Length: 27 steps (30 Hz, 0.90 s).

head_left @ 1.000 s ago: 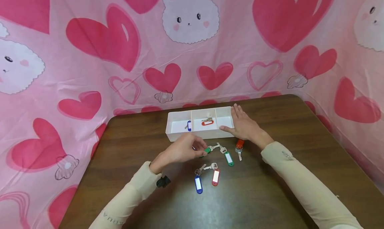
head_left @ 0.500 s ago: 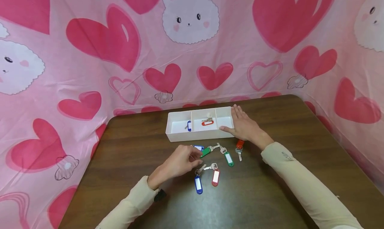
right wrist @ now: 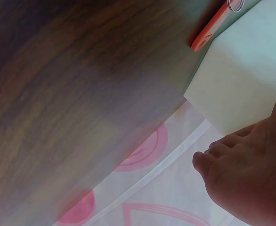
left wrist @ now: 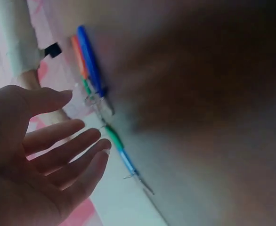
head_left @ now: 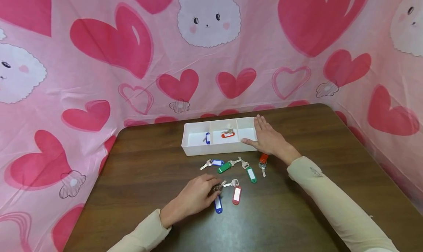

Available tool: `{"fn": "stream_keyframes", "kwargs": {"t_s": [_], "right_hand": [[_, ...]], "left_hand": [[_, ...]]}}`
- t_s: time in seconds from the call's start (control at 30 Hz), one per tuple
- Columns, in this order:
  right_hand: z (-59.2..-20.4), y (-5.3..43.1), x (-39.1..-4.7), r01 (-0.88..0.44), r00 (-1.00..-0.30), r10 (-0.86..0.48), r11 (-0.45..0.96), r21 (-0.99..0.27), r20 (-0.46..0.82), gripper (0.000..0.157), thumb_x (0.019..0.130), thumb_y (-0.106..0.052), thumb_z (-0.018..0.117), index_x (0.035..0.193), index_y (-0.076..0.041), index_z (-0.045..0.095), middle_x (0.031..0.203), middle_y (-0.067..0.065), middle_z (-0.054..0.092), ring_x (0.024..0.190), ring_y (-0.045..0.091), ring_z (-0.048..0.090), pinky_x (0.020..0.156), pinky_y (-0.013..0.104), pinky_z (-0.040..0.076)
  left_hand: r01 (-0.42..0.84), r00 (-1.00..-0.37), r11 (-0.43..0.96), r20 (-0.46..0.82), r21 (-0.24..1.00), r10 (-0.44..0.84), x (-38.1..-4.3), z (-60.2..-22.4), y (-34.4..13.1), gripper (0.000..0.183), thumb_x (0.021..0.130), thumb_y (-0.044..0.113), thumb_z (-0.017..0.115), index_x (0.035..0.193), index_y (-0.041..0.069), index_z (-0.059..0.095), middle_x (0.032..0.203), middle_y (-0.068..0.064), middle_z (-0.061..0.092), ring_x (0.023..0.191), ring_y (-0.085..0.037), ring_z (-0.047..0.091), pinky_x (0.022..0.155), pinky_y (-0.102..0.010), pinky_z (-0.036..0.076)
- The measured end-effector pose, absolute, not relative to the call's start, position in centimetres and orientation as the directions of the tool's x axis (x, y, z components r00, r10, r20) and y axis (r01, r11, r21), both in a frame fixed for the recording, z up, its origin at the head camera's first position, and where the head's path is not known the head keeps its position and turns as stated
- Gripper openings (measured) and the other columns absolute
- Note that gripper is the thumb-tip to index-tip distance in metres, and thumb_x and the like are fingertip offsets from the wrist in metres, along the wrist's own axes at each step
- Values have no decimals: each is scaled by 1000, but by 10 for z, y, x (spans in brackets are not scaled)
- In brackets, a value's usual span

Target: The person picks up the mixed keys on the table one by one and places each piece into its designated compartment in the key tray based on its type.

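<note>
My left hand [head_left: 195, 195] hovers over a key with a blue tag [head_left: 218, 205], partly covering its key and ring. In the left wrist view the fingers and thumb are apart and loosely bent, with nothing between them; the blue tag [left wrist: 90, 59] lies just beyond. Beside it is a key with a red tag [head_left: 237, 195]. My right hand [head_left: 269, 138] rests at the right end of a white three-compartment box [head_left: 211, 149], fingers straight along the end wall and thumb over the front rim. Inside are a blue-tagged key [head_left: 207, 138], left, and a red-tagged key [head_left: 228, 135], middle.
In front of the box lie a blue-tagged key [head_left: 217, 162], two green-tagged keys [head_left: 224, 167] and an orange-red-tagged key [head_left: 263, 159] near my right wrist. A pink heart-patterned cloth [head_left: 178, 54] hangs behind the brown wooden table [head_left: 148, 145].
My left hand has moved from the green-tagged key toward me, over the near blue-tagged key. The blue-tagged key by the box is uncovered now. My right hand has stayed on the box.
</note>
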State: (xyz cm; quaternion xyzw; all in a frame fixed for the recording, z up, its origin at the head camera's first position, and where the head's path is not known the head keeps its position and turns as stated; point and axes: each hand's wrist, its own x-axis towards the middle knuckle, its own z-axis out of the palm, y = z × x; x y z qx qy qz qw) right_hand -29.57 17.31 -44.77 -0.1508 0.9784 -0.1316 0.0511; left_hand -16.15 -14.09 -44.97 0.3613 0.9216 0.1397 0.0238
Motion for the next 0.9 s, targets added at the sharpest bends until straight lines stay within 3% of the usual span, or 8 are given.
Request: {"fn": "stream_keyframes", "kwargs": {"t_s": [0.47,0.9], "right_hand": [[-447,174,-296,-279,-950,-307,919,-278,-64,116,97,-76,49,166,6,4,176,27,4,164,46,4,133,56,15],[-447,173,-295,-279,-950,-308,915,-292,-58,117,97,-76,50,166,6,5,176,27,6,164,46,5,133,56,16]], "left_hand": [[734,-678,671,53,109,733,-147,-461,-147,36,101,28,71,130,6,73,132,-8,75,122,-23,73,104,-41,60],[742,-670,667,85,65,737,-145,-464,-148,23,100,22,71,118,9,78,122,-7,80,114,-24,77,94,-41,64]]}}
